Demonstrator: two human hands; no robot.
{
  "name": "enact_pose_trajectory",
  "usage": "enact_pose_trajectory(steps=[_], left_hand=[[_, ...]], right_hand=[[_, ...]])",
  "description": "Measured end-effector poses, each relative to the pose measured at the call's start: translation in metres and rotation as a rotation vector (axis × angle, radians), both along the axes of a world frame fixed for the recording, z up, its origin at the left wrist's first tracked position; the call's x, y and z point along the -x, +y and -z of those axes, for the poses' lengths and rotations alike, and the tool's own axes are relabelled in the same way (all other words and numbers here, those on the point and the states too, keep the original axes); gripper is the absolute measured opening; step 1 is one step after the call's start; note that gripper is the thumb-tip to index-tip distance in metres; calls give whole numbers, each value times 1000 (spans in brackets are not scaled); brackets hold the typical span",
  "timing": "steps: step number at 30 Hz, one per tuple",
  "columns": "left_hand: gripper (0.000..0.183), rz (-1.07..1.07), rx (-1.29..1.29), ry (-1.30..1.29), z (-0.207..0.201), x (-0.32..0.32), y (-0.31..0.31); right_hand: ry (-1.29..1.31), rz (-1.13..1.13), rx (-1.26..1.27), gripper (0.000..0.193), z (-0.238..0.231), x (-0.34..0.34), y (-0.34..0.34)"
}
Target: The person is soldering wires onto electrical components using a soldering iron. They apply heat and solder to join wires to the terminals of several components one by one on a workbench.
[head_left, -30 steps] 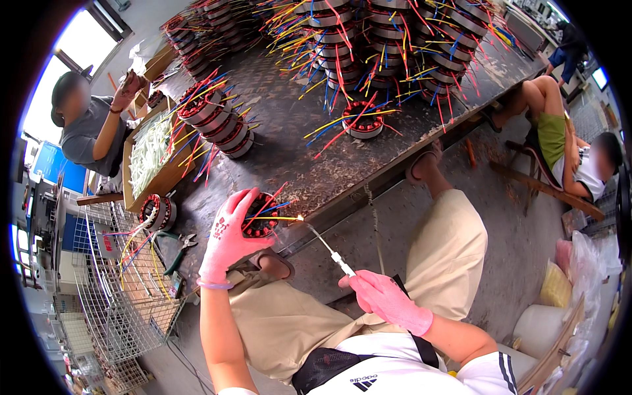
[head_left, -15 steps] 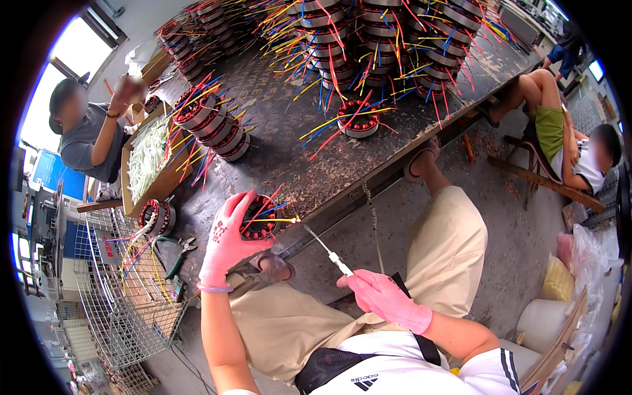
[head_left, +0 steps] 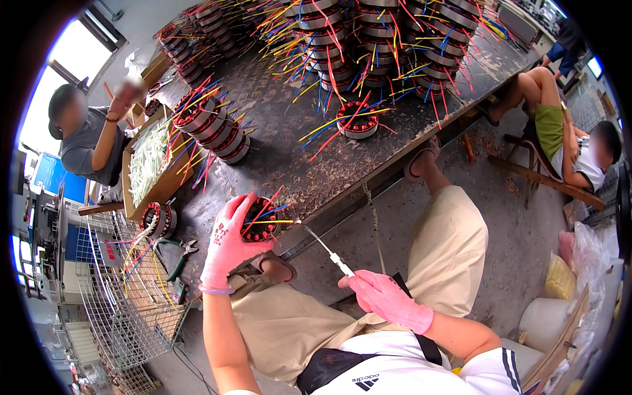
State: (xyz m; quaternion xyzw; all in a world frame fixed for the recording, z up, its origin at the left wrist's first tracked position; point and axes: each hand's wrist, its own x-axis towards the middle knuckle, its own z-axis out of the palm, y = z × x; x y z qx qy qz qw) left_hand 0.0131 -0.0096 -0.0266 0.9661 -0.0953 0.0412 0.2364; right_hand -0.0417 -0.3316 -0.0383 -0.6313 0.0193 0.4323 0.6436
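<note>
My left hand (head_left: 228,238), in a pink glove, is closed round a motor stator (head_left: 261,232) near the table's front edge. Dark windings line the stator's ring, and red, blue and yellow lead wires stick out toward the right. In my gloved right hand (head_left: 388,299) is a thin metal-tipped tool with a white collar (head_left: 337,259); its grip is hidden by my fingers. The tool's tip meets or nearly meets the end of the yellow wire (head_left: 280,222). Another stator (head_left: 357,123) lies by itself farther back on the table.
Tall stacks of stators (head_left: 382,49) fill the back of the table (head_left: 289,148). At left are a shorter leaning stack (head_left: 210,128), a box of white tubes (head_left: 150,158), pliers (head_left: 178,260) and a wire basket (head_left: 118,289). People sit left and right.
</note>
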Motion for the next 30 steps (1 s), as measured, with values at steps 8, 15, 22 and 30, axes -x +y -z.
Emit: enact_pose_trajectory(steps=[8,15,22,30], left_hand=[[96,-2,-3,-1,0,0,-1],[94,-2,17,-6,-2,1,-2],[94,1,19,-3,-3,0,-3],[95,-2,28,1,-3,1,-4]], right_hand=[[-7,17,-2,32,0,2,1],[10,7,-18,31,0,0,0],[-15,13,-11,30,5,1,0],[-1,21,-41,29,0,0,0]])
